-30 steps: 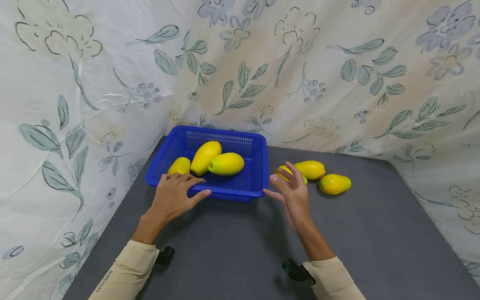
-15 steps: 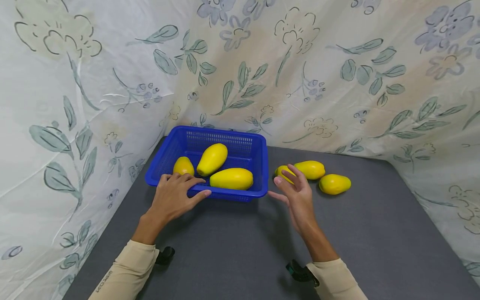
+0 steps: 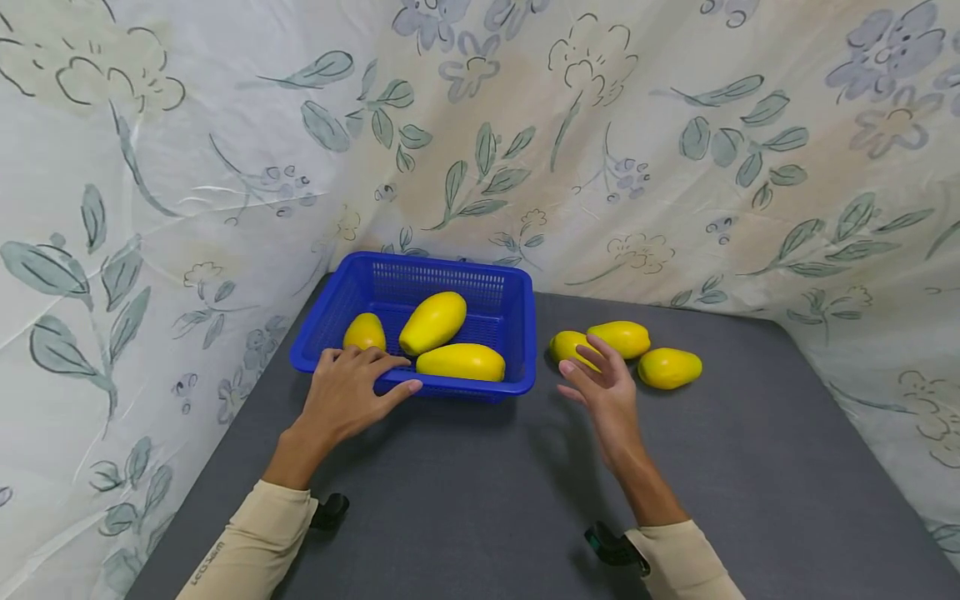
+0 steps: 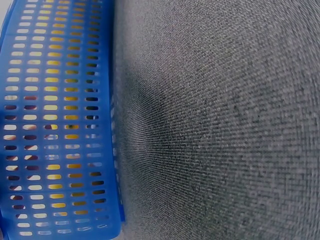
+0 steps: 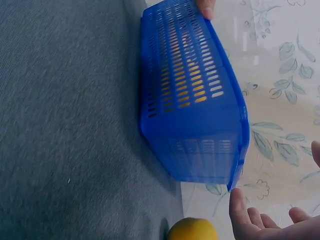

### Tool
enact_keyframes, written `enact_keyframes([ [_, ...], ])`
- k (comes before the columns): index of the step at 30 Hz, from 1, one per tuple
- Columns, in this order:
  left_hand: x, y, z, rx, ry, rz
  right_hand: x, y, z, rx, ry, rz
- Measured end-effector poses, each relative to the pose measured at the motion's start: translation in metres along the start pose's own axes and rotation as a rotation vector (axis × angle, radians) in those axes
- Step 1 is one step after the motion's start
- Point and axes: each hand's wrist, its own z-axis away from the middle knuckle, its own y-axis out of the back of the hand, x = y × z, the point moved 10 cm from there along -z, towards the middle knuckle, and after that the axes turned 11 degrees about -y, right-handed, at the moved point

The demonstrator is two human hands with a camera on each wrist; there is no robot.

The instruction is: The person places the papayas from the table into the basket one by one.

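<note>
A blue plastic basket (image 3: 420,385) with slotted walls holds several yellow papayas, among them a front papaya (image 3: 461,362), a middle one (image 3: 433,323) and a left one (image 3: 365,332) partly behind my left hand. My left hand (image 3: 347,392) grips the basket's near rim, fingers over it and thumb outside. My right hand (image 3: 609,404) hovers in the air right of the basket with relaxed, spread fingers and holds nothing. In the head view its fingertips overlap a papaya (image 3: 567,345) on the table. In the right wrist view a finger shows close to the basket's corner.
Beside that papaya on the grey table (image 3: 465,500) lie a back papaya (image 3: 621,339) and a right papaya (image 3: 670,368). A floral curtain (image 3: 480,167) hangs behind and along the left side, close to the basket.
My right hand has drawn away to the right from the basket's corner. Inside the basket, the right papaya has rolled toward the near wall and the middle one has shifted right. My left hand stays.
</note>
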Motion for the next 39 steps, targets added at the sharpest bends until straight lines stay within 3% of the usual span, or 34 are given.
enact_keyframes([
  [16, -0.001, 0.000, 0.001, -0.009, 0.006, -0.002, 0.010, 0.024, -0.014, 0.077, 0.035, 0.088],
  [29, -0.001, 0.001, 0.000, -0.004, 0.006, -0.004, 0.018, 0.057, -0.037, 0.172, -0.042, 0.173],
  [39, -0.001, 0.000, 0.000, 0.001, 0.006, -0.001, 0.026, 0.071, -0.055, 0.175, -0.046, 0.251],
])
